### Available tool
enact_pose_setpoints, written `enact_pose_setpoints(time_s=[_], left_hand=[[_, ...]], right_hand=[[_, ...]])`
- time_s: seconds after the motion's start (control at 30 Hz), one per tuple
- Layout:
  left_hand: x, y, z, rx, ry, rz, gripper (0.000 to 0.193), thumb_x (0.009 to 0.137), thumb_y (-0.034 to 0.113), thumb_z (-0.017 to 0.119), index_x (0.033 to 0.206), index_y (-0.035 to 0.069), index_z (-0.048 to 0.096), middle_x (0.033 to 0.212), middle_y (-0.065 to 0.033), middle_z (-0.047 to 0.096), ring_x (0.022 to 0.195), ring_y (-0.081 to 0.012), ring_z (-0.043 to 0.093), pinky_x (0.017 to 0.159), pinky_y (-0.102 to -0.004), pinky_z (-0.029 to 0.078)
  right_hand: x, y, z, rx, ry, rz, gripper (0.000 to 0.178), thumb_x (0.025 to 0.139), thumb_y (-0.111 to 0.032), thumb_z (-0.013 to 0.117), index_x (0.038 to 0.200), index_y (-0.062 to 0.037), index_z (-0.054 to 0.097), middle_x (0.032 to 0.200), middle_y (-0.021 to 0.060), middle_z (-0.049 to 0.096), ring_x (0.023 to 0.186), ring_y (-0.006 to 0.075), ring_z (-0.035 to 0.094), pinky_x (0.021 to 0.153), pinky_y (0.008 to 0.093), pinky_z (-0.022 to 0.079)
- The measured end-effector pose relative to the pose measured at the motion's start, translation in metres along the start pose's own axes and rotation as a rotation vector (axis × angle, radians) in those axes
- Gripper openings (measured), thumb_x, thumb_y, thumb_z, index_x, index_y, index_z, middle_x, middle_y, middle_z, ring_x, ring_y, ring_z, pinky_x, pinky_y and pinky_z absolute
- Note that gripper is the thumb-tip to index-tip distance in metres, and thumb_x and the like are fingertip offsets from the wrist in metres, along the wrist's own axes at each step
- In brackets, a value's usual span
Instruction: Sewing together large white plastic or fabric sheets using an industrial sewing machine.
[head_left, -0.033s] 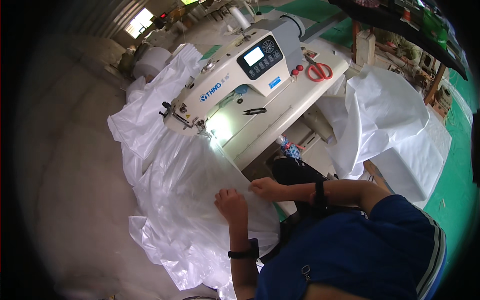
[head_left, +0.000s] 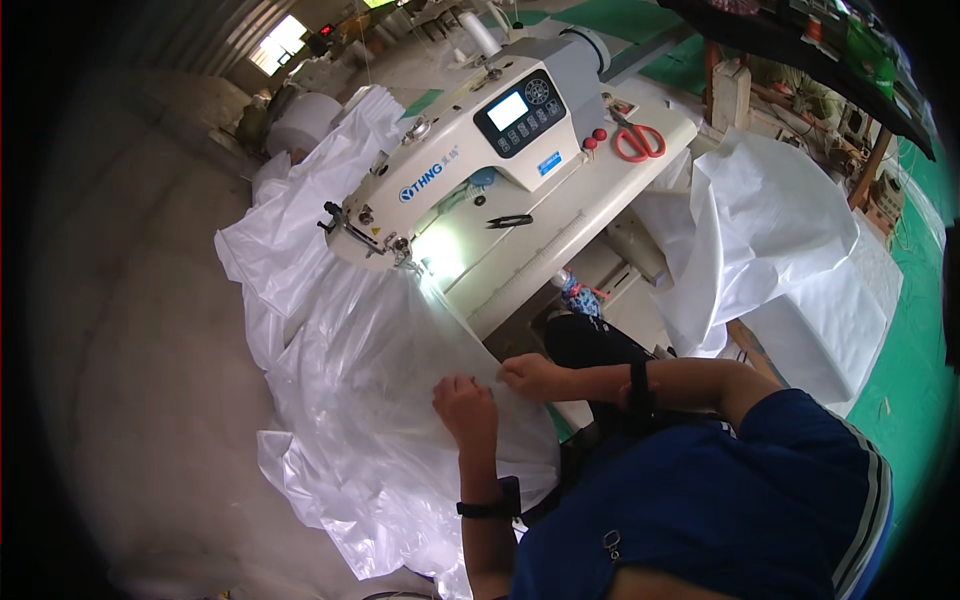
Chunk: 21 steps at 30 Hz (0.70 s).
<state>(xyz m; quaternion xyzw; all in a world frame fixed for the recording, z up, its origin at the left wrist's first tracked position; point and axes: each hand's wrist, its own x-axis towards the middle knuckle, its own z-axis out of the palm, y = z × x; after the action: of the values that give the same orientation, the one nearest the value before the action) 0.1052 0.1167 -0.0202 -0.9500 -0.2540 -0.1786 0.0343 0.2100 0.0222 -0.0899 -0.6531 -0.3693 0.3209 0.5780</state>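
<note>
A thin, translucent white plastic sheet runs from under the head of a white sewing machine down towards my lap. My right hand pinches the sheet near its right edge. Just to the left, my left hand has its fingers curled into the same sheet, gathering a bit of it. Between the needle area and my hands the right edge stretches fairly straight. The machine's lamp lights the spot beside the needle, and the needle itself is too small to make out.
Black thread snips lie on the machine bed. Red-handled scissors rest at the table's right end, by two small red balls. More white sheeting is heaped on the right. A wall stands on the left.
My left hand has shifted very slightly to the right. Everything else looks the same.
</note>
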Motion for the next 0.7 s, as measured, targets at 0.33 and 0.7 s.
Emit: enact_pose_setpoints(time_s=[0.33, 0.7], left_hand=[[-0.002, 0.035, 0.004, -0.483, -0.270, -0.152, 0.022, 0.087, 0.019, 0.051, 0.094, 0.000, 0.058, 0.081, -0.0230, 0.064, 0.079, -0.0413, 0.061, 0.070, -0.0496, 0.046], [-0.025, 0.035, -0.024, -0.557, -0.192, -0.125, 0.015, 0.084, 0.016, 0.054, 0.088, 0.003, 0.060, 0.073, -0.0149, 0.062, 0.065, -0.0294, 0.063, 0.063, -0.0394, 0.048]], right_hand=[[0.036, -0.028, -0.020, 0.018, 0.051, 0.013, 0.042, 0.087, -0.038, 0.055, 0.079, 0.0033, 0.059, 0.074, 0.0173, 0.062, 0.074, 0.0251, 0.062, 0.067, 0.0354, 0.048], [0.061, -0.032, 0.005, -0.479, 0.151, -0.059, 0.032, 0.083, -0.014, 0.053, 0.105, 0.0036, 0.037, 0.078, 0.0262, 0.061, 0.078, 0.0416, 0.063, 0.069, 0.0461, 0.049]])
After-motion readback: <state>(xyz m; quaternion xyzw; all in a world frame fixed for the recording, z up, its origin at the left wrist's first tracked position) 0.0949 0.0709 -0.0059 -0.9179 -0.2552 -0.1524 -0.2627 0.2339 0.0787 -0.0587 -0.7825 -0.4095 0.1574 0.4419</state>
